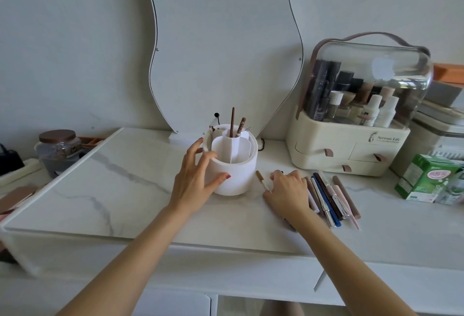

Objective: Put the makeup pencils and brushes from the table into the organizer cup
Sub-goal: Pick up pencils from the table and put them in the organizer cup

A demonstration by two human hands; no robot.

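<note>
Step in hand: picking up the next pencil for the organizer cup (232, 165).
Left hand (194, 180) braced the cup, fingers spread open against its wall. Right hand (288, 194) lay on the bench (125, 182) over the row of pencils (329, 197), fingers pinching a brown-tipped pencil (262, 181); lifting it clear appeared to be next.

— What is sitting behind the marble-look tabletop (120, 180)?
— A wavy-edged mirror (226, 47) is leaning on the pale grey wall (75, 39).
— And off to the right?
— A cream cosmetic case (356, 120) with a clear dome is standing there, soft daylight glinting on it.
</note>
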